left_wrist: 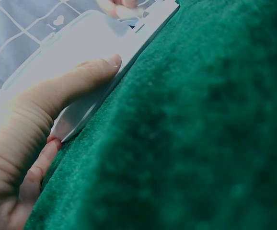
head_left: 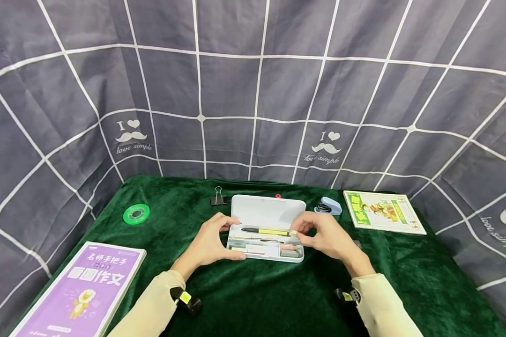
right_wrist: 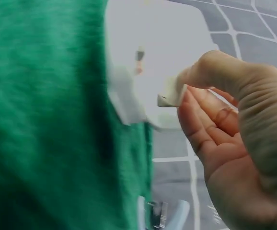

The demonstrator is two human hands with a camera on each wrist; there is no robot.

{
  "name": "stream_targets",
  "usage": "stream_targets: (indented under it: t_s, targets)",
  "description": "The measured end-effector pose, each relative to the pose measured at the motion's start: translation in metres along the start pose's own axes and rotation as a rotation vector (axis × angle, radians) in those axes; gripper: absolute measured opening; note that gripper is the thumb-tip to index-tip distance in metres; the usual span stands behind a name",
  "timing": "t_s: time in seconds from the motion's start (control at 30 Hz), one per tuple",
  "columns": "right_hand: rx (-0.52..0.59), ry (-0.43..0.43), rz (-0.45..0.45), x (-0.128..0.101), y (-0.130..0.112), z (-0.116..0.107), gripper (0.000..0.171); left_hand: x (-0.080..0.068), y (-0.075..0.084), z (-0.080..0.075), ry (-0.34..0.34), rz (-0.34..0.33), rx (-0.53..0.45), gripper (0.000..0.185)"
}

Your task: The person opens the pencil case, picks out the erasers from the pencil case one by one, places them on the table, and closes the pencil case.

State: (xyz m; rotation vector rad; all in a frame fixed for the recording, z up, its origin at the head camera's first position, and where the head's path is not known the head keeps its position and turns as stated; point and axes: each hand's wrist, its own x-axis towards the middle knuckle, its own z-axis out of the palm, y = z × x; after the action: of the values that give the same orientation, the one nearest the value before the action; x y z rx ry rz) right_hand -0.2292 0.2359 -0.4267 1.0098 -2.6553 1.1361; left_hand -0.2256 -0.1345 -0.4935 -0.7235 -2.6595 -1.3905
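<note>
Meanwhile, the open white plastic pencil case (head_left: 264, 229) is gripped at its left end by the left hand (head_left: 211, 241), while a small pale eraser-like piece (right_wrist: 169, 96) is pinched over its right end by the right hand (head_left: 326, 236).

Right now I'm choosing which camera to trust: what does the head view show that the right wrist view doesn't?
Only the head view shows the left hand gripping the open pencil case, the pen inside, the tape roll and purple book. Only the right wrist view shows closely the small pale piece pinched in the right hand. Both show the case and green cloth.
</note>
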Motion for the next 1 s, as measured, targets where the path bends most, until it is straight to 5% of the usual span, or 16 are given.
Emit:
stream_targets:
  t_s: [0.2,0.4,0.63,1.0]
  targets:
    - [-0.060,0.112,-0.048,-0.019,0.001,-0.037,0.035,-0.001,-0.003,0.001,0.002,-0.001,0.002,0.088]
    - [-0.128,0.158,0.009,-0.066,0.016,-0.066,0.033,-0.002,-0.002,-0.001,0.001,-0.007,0.001,0.088]
    - [-0.129,0.120,0.078,-0.109,0.034,-0.065,0.040,-0.001,-0.001,-0.002,0.007,-0.005,0.011,0.088]
    - [-0.125,0.041,0.047,-0.130,0.039,-0.057,0.036,0.000,0.001,0.000,-0.003,-0.016,0.005,0.088]
